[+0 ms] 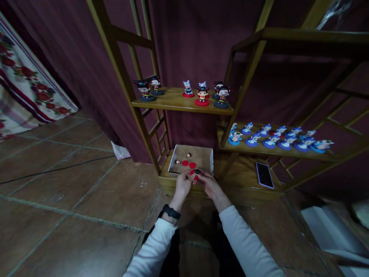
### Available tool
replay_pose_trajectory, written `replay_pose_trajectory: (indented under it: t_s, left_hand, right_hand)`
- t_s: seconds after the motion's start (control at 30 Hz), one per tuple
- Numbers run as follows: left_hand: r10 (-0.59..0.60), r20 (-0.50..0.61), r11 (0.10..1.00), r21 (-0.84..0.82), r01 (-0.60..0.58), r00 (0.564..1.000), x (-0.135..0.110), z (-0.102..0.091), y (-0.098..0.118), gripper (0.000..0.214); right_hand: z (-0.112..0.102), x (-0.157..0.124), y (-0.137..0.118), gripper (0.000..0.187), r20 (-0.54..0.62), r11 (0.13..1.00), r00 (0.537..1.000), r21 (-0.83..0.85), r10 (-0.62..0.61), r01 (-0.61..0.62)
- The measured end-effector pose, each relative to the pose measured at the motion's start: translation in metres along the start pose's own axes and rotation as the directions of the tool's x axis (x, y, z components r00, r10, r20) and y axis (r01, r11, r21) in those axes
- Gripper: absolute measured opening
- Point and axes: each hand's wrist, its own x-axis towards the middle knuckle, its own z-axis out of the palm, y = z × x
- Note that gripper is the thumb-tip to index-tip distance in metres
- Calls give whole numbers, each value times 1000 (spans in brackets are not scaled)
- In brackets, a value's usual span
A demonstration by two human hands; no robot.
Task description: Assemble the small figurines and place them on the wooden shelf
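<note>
Between my two hands is a small black-haired figurine [197,172] with a red base, held over the front edge of an open cardboard box [201,152]. My left hand [183,182], below a dark wristband, pinches the red base side. The fingers of my right hand [210,183] close on the figurine from the other side; its lower part is partly hidden by the fingers. Inside the box lie two loose red discs [185,163] and two small black-haired figurine pieces [177,162].
Several finished-looking figurines [202,96] stand on the wooden middle shelf [173,100]. Rows of blue-and-white figurines [271,141] fill the lower right shelf. A phone [264,175] lies on the bottom board. White box parts [331,231] and a black cable [57,169] are on the tiled floor.
</note>
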Motion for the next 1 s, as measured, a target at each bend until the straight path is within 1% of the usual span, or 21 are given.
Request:
replay_pose_trajectory:
  t_s: [0.1,0.17,0.23,0.3,0.37,0.5,0.6,0.7,0.8,0.9,1.0]
  left_hand:
    - [109,-28,973,208,-101,994,-31,2,-4,23]
    - [168,-45,932,331,-144,985,-53,4,-6,20]
    - [232,-27,877,438,-197,972,-74,7,-5,19]
    - [301,42,808,519,-278,953,-93,8,1,23]
    - [352,137,730,579,-363,926,-109,8,9,27]
    - [403,300,546,680,-490,865,-132,10,21,32]
    - [415,378,412,733,-542,827,-145,11,23,34]
    - [406,433,286,776,-562,805,-153,10,23,36]
    - [386,485,176,796,-579,785,-156,10,25,41]
    - [377,540,104,783,-614,753,-157,13,29,44]
    - [377,570,79,765,-639,730,-155,15,33,45]
  right_hand:
    - [-4,-28,11,32,-26,1000,999,-5,-24,24]
    - [-8,-47,18,31,-36,999,999,-17,-40,39]
    - [-11,-64,21,32,-36,998,998,-31,-59,58]
    - [-13,-79,21,34,-21,997,997,-33,-76,75]
    - [-14,-93,19,38,5,996,996,-13,-86,86]
    - [-15,-115,17,44,41,995,996,61,-75,73]
    - [-17,-126,17,45,43,995,997,76,-69,65]
    - [-19,-132,16,44,42,997,997,44,-64,62]
    - [-21,-134,14,39,36,999,999,34,-24,23]
    - [-21,-135,13,33,27,998,1000,69,-6,5]
    - [-21,-135,15,31,8,995,1000,99,-24,24]
